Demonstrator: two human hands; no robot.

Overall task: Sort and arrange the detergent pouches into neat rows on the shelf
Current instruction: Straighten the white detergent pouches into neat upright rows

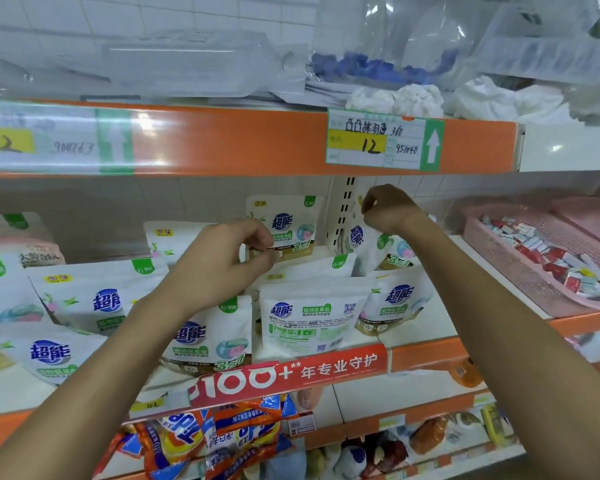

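Because the pouches stand in loose, uneven ranks, both hands work toward the rear of the shelf (426, 356), beside the slotted upright (342, 216). Just left of the upright, the left hand (222, 261) brings thumb and forefinger together on what appears to be the lower corner of the back pouch (288, 220). This pouch stands upright and faces forward, so the pinch is probably meant to square it. Just right of the upright, the right hand (388, 209) is closed on the top edge of the tilted pouch (359, 242), likely to straighten it. Below the upright, 1 reversed pouch (305, 320) shows its printed back and probably needs turning. All are glossy white film bags, soft-sided and flat-topped. Well right of the upright sits a pink perforated plastic basket (478, 237).
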